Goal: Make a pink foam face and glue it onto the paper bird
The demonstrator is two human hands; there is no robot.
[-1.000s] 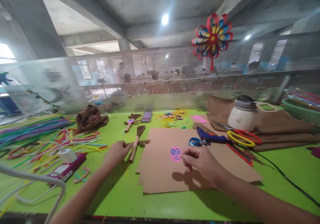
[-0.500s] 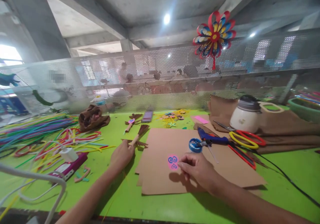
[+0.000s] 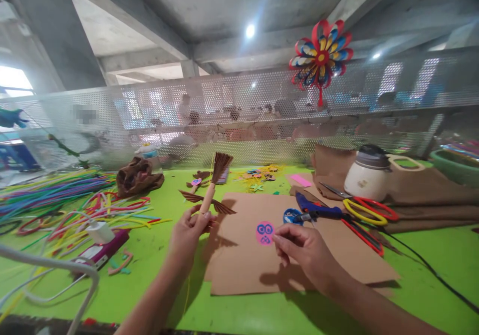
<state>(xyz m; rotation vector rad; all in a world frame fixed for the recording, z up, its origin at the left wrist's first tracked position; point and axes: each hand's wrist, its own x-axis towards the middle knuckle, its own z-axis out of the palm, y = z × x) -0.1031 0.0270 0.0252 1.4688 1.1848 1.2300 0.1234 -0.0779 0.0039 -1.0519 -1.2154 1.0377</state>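
My left hand (image 3: pixel 192 227) grips a brown paper bird-like figure (image 3: pixel 208 198) by its tube body, lifted above the table. Pleated wings stick out at its sides and a pleated fan rises from the top. Between the thumb and fingers of my right hand (image 3: pixel 301 247) is a round pink paper face (image 3: pixel 265 232) with blue drawn eyes, held by its edge over brown cardboard sheets (image 3: pixel 239 270). A blue glue gun (image 3: pixel 318 207) lies just beyond, its nozzle at a small blue lid (image 3: pixel 292 216).
Scissors (image 3: pixel 368 211) and a beige jar (image 3: pixel 366 175) stand at the right beside folded brown material (image 3: pixel 437 187). Coloured pipe cleaners (image 3: pixel 56 195), a purple power strip (image 3: pixel 103 252) and a white cable (image 3: pixel 48 258) occupy the left. A similar paper figure (image 3: pixel 196 181) lies further back.
My left hand has raised the paper figure from the table and turned it more upright, towards the middle. My right hand has lifted the pink face slightly up and right.
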